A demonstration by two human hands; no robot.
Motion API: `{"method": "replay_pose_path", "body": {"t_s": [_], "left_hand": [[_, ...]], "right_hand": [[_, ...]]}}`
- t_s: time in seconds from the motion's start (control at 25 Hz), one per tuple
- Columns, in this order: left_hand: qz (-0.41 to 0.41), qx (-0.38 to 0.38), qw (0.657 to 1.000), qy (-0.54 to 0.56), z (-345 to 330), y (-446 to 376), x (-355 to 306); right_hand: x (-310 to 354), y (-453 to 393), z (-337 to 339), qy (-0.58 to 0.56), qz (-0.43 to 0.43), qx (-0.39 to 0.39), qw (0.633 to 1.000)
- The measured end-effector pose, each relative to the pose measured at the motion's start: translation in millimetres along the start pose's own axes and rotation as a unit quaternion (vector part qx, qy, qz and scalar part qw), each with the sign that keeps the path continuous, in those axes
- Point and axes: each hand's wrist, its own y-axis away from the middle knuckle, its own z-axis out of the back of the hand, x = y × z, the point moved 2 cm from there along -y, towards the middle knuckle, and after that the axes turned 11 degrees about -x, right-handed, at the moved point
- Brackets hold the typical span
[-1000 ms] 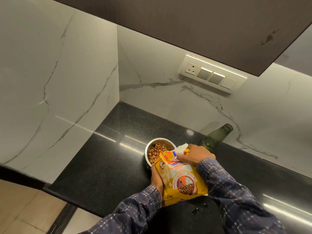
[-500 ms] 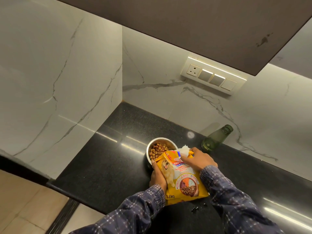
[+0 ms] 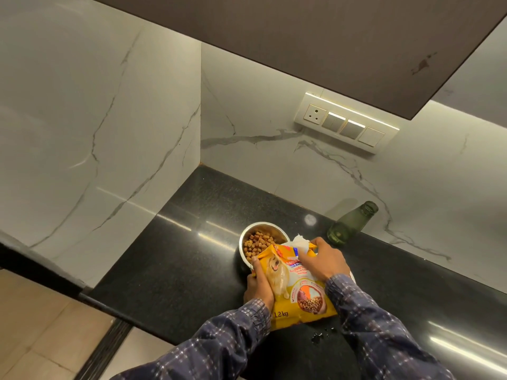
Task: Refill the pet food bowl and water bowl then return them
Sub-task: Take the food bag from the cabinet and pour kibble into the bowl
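The left hand wraps its fingers around the side of the yellow food bag and the right hand pinches its open top, probably so it stays tilted over the steel bowl of kibble on the black counter.

The yellow pet food bag reads "1.2 kg" near its bottom and "100%" mid-front; other print blurred
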Motion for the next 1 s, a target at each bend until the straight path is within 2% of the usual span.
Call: {"method": "replay_pose_path", "body": {"t_s": [0.08,0.16,0.44,0.8,1.0], "left_hand": [[0.030,-0.028,0.999,0.017,5.0,16.5,-16.4],[0.019,-0.039,0.999,0.016,7.5,22.5,-22.0],[0.041,-0.026,0.999,0.010,0.9,30.7,-18.2],[0.055,-0.055,0.996,0.048,-9.4,7.7,-18.6],[0.064,-0.047,0.995,0.057,-9.1,12.3,-27.8]], "right_hand": [[0.2,3.1,-0.6,-0.021,-0.005,-0.016,1.000],[-2.5,3.9,-1.5,-0.036,-0.006,-0.025,0.999],[-7.5,-3.1,-0.1,-0.041,0.016,0.022,0.999],[9.5,-11.2,-0.4,0.016,0.019,-0.063,0.998],[7.7,-19.7,-0.4,-0.009,0.025,-0.042,0.999]]}}
